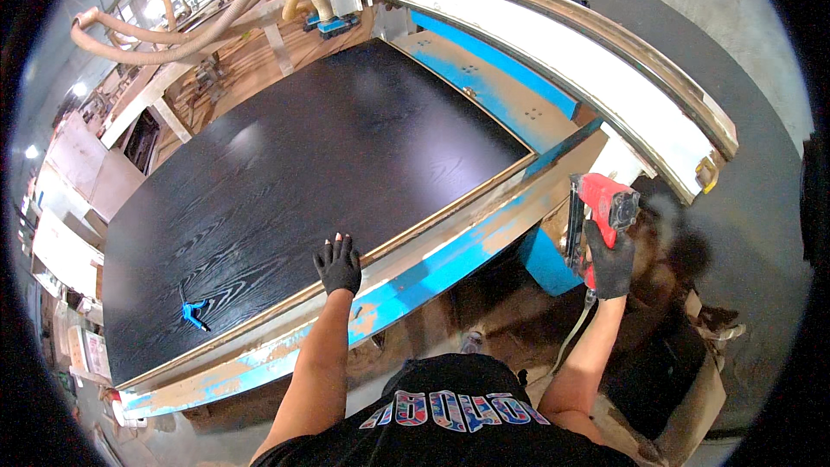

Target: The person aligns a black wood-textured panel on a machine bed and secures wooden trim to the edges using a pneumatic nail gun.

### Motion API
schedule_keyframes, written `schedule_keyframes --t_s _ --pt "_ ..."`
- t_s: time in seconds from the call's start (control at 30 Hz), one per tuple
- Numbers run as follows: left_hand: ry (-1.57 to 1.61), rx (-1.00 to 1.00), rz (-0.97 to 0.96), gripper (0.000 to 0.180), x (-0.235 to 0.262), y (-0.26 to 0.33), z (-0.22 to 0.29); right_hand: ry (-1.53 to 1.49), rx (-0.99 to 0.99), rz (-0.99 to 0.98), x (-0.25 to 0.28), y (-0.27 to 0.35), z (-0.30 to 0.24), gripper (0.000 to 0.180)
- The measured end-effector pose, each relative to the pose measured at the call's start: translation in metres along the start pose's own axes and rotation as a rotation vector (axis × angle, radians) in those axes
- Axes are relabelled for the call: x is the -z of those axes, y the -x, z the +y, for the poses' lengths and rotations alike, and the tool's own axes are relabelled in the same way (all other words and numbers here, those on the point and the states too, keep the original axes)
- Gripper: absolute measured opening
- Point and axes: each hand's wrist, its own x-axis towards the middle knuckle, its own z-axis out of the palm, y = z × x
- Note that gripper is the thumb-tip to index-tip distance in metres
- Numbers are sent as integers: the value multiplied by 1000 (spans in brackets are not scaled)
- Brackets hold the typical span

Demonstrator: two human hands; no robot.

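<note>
My right hand [612, 261], in a black glove, is wrapped round the grip of a red and black pneumatic nail gun [612, 199]. An air hose [572, 339] runs down from the base of its handle. The tool is held up off the right end of the blue-edged machine bed. Resting near the front edge of a large black wood-grain panel [303, 173], my left hand [338, 266] lies palm down with the fingers spread. Its glove leaves some fingertips bare. A small blue air blow gun [194, 313] lies on the panel to the left.
The panel lies on a machine bed with a worn blue frame [424, 272]. Along the far right runs a long white beam [553, 47]. A ribbed hose [199, 52] and a blue brush head [333, 26] hang at the back. Boards [65, 251] stand at the left.
</note>
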Motion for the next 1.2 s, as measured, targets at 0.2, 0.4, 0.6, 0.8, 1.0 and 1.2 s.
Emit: schedule_keyframes --t_s 0.2,0.4,0.6,0.8,1.0,1.2 --pt "51 -2 37 49 -5 2 1 -90 -66 -47 6 19 -2 17" --pt "86 -83 90 50 -13 4 -4 -120 -8 -56 0 41 -21 14" --pt "124 -115 69 49 -2 13 -7 -54 -29 -54 -13 68 -37 8" --pt "126 -159 79 47 -7 13 -11 -30 -80 -52 -13 93 -41 17" --pt "143 -188 63 47 -8 16 -14 23 -44 -64 -19 110 -51 9" --pt "191 -195 76 47 -5 22 -16 34 -9 -38 -25 115 -54 9"
